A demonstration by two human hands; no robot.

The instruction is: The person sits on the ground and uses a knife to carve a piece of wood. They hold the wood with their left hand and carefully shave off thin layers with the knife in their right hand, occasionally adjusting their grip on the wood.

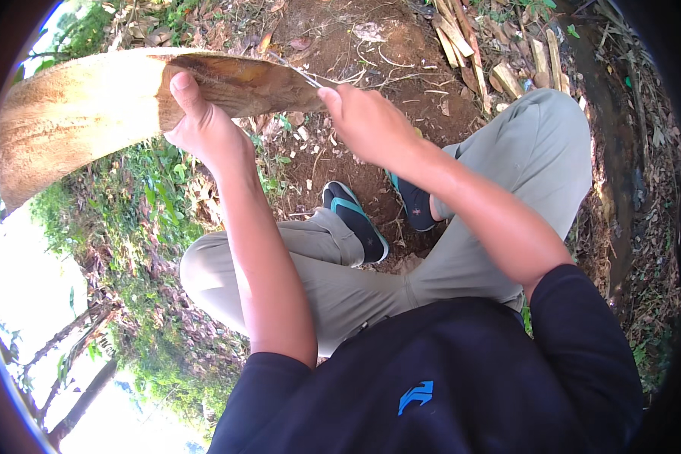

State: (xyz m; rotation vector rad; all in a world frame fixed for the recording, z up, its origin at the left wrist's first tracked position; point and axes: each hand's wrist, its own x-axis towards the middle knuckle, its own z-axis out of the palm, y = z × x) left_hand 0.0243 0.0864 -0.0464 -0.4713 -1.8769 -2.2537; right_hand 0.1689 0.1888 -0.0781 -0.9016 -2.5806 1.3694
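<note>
A long, wide wooden board [91, 102] runs from the left rim toward the middle, pale in the sun at its left part and darker brown near its right end. My left hand [212, 129] grips the board's near edge from below, thumb up against its face and the other fingers hidden behind it. Beside the board's right end, my right hand [367, 125] is closed in a fist. From that fist a knife [299, 72] shows only as a thin metal blade, pointing up and left along the board's far edge; its handle is hidden in my hand.
Split wood pieces [454, 41] and more short sticks [541, 64] lie on the ground at the far right. Brown soil [318, 30] with scattered chips is beyond my sandaled feet [356, 223]. Green plants [147, 189] grow at the left, under the board.
</note>
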